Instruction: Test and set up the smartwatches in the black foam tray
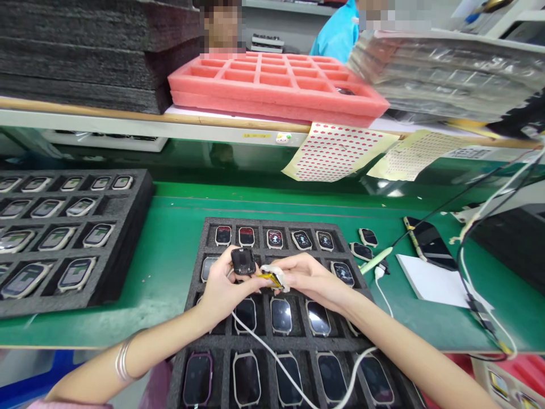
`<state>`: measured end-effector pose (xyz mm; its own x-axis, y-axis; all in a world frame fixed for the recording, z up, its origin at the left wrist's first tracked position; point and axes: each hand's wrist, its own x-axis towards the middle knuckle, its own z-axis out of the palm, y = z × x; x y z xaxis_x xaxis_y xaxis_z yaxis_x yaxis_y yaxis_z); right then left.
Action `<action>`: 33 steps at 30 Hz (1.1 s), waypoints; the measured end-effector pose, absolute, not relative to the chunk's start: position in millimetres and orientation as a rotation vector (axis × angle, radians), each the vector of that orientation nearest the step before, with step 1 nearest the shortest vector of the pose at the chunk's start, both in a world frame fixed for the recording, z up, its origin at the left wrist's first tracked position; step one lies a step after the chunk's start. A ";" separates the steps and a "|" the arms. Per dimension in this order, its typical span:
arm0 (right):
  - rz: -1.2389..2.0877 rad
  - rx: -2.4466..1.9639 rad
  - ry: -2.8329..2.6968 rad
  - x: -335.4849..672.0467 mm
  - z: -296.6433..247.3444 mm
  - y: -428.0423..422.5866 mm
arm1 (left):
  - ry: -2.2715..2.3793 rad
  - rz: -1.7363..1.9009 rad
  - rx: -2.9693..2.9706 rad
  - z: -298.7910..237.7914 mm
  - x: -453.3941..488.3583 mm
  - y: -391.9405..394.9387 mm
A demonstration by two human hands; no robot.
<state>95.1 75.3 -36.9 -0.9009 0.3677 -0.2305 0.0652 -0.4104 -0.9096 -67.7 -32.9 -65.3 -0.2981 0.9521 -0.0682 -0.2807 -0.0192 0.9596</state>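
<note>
Your left hand (221, 289) pinches the black module (243, 261) between its fingers, and its thumb reaches the yellow strip (267, 276) of the pale case (280, 279). Your right hand (313, 278) has its fingertips closed on that case; exact contact partly hidden. Both pieces sit just above the middle of the black tray (272, 223), module left, case right, near each other. White cable (353, 375) runs from under your left hand, across the tray's lower rows, to below your right forearm. Tray slots hold watches (281, 316), faces up; one bottom-left is purple-rimmed. Second tray (131, 244) of watches to your left. Right of your tray: two loose watches (368, 237), green tool (376, 261), phone (432, 244) touching white paper (434, 282). Pink tray (272, 102) up on the shelf (238, 129).
</note>
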 end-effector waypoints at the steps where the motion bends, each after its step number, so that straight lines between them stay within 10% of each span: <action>1: 2.435 -0.594 -1.584 95.3 -36.7 74.6 | 1.211 1.519 0.809 -66.0 -68.1 -32.1; 26: 2.733 -0.397 -1.070 82.9 -46.1 58.3 | 1.084 1.393 0.849 -77.2 -69.2 -29.0; 33: 2.184 -0.547 -1.554 89.9 -37.7 72.5 | 0.932 1.229 0.776 -74.1 -68.1 -26.4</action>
<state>89.9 72.5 -37.7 -0.8420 0.5333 -0.0819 -0.0974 -0.2995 -0.9491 -68.1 -26.4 -74.1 0.0780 0.9835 -0.1634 -0.4228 0.1810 0.8879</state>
